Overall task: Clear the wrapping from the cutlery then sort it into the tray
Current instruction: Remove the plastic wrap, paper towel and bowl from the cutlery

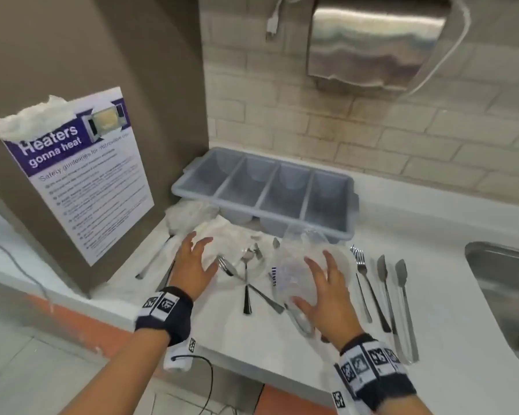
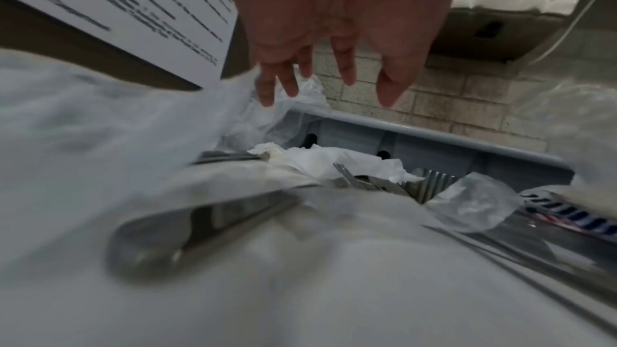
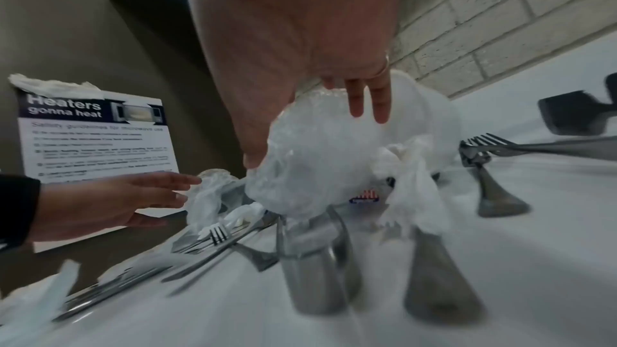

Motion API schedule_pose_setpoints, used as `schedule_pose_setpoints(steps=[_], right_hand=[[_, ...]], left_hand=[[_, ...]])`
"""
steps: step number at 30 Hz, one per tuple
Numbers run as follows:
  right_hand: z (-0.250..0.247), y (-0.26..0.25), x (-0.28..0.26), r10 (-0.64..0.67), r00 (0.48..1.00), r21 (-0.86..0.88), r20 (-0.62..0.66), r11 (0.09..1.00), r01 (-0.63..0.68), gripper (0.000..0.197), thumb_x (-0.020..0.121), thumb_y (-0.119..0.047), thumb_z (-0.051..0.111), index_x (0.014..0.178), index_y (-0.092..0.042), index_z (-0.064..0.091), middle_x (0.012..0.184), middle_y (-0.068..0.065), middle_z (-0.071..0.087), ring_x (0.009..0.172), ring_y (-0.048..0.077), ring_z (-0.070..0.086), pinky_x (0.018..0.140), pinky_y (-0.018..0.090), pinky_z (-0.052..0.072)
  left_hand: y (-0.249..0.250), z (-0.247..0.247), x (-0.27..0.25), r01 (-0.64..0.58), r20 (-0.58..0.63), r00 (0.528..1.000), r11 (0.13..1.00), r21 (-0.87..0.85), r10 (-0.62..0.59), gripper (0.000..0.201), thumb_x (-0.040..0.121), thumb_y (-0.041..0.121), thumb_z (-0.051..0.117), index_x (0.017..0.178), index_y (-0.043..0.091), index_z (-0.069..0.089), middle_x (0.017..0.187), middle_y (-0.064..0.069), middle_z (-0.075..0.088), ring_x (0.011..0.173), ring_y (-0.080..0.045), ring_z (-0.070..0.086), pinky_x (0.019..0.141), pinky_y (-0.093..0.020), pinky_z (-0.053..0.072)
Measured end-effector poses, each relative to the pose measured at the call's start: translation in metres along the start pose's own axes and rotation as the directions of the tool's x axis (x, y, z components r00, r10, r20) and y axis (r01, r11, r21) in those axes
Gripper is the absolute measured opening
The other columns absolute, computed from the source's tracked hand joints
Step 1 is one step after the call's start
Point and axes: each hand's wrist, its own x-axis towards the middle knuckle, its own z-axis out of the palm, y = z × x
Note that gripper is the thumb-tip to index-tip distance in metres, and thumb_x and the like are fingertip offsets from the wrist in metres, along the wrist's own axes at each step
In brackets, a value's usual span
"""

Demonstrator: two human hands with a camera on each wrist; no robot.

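While both hands are hovering with fingers spread and gripping nothing, the left hand [image 1: 194,265] is sitting over the crumpled white paper wrapping [image 1: 219,235] and the right hand [image 1: 327,290] is sitting directly over the clear plastic bag [image 1: 300,259], which is lying between the two hands and just in front of the grey four-compartment tray [image 1: 264,187]. The loose spoons and forks [image 1: 246,280] are lying on the tabletop [image 1: 447,310] partly under that wrapping, handles pointing back toward the person, while the sorted forks and knives [image 1: 384,289] are lying parallel, off to the right. In my judgement the right hand is the nearer one for lifting the bag, with the tray beyond, showing no cutlery inside.
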Motion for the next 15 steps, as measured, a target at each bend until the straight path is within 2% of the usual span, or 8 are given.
schedule_pose_setpoints(steps=[2,5,7,9,10,12,13,15], right_hand=[[0.004,-0.006,0.018,0.046,0.999,-0.040,0.002,0.998,-0.046,0.090,0.074,-0.054,0.065,0.144,-0.035,0.013,0.158,0.005,-0.005,0.139,0.028,0.024,0.105,0.046,0.040],[0.013,-0.009,0.044,0.098,0.993,-0.152,0.061,0.984,-0.087,0.093,0.073,-0.054,0.066,0.145,-0.036,0.010,0.157,0.008,0.000,0.128,0.030,0.039,0.098,0.044,0.045],[0.023,-0.007,0.053,0.169,0.976,-0.166,0.136,0.975,-0.146,0.076,0.080,-0.045,0.063,0.143,-0.034,0.023,0.154,0.008,0.017,0.122,0.030,0.044,0.099,0.041,0.044],[0.028,-0.005,0.059,0.190,0.971,-0.111,0.145,0.978,-0.175,0.047,0.085,-0.027,0.059,0.131,-0.025,0.049,0.142,0.007,0.043,0.114,0.026,0.053,0.098,0.028,0.040],[0.028,-0.005,0.061,0.204,0.970,-0.105,0.131,0.976,-0.191,0.034,0.086,-0.017,0.057,0.121,-0.018,0.059,0.131,0.008,0.054,0.108,0.023,0.057,0.093,0.020,0.038],[0.030,-0.001,0.064,0.240,0.964,-0.070,0.111,0.970,-0.233,0.025,0.086,0.001,0.053,0.106,-0.004,0.067,0.115,0.013,0.065,0.093,0.020,0.059,0.080,0.006,0.036],[0.029,-0.001,0.065,0.277,0.957,0.002,0.091,0.960,-0.278,0.025,0.084,0.007,0.052,0.104,0.000,0.067,0.110,0.016,0.067,0.089,0.019,0.058,0.077,0.004,0.038],[0.023,-0.002,0.066,0.349,0.937,0.155,0.030,0.924,-0.349,0.028,0.081,0.012,0.054,0.102,-0.001,0.067,0.102,0.017,0.069,0.090,0.021,0.062,0.085,0.015,0.045]], left_hand=[[0.003,0.000,0.016,-0.057,0.073,0.996,0.997,0.047,0.054,0.060,0.078,0.024,0.070,0.132,0.020,0.046,0.152,-0.014,0.024,0.141,-0.030,0.028,0.117,-0.042,0.028],[0.009,0.004,0.038,-0.117,0.237,0.966,0.991,0.065,0.099,0.074,0.074,0.029,0.074,0.138,0.026,0.037,0.156,-0.008,0.016,0.143,-0.026,0.022,0.114,-0.040,0.028],[0.005,0.012,0.048,-0.133,0.388,0.916,0.990,0.054,0.102,0.091,0.066,0.040,0.079,0.141,0.032,0.030,0.157,-0.006,0.010,0.144,-0.028,0.018,0.116,-0.043,0.028],[0.004,0.016,0.056,-0.158,0.516,0.851,0.985,0.075,0.097,0.107,0.055,0.049,0.082,0.143,0.037,0.021,0.158,-0.005,0.006,0.144,-0.029,0.017,0.116,-0.046,0.029],[0.003,0.019,0.058,-0.185,0.561,0.822,0.978,0.098,0.099,0.113,0.053,0.050,0.083,0.144,0.038,0.017,0.158,-0.004,0.006,0.144,-0.029,0.017,0.117,-0.046,0.029],[0.002,0.024,0.060,-0.248,0.634,0.767,0.958,0.144,0.103,0.118,0.052,0.048,0.083,0.145,0.037,0.010,0.159,-0.002,0.007,0.144,-0.028,0.017,0.116,-0.043,0.029],[0.001,0.025,0.059,-0.278,0.653,0.751,0.945,0.172,0.102,0.120,0.053,0.048,0.083,0.146,0.036,0.008,0.159,-0.002,0.007,0.144,-0.028,0.016,0.116,-0.042,0.030],[-0.005,0.029,0.061,-0.310,0.681,0.726,0.929,0.204,0.093,0.119,0.055,0.046,0.082,0.146,0.035,0.006,0.159,-0.004,0.006,0.144,-0.027,0.015,0.114,-0.040,0.031]])
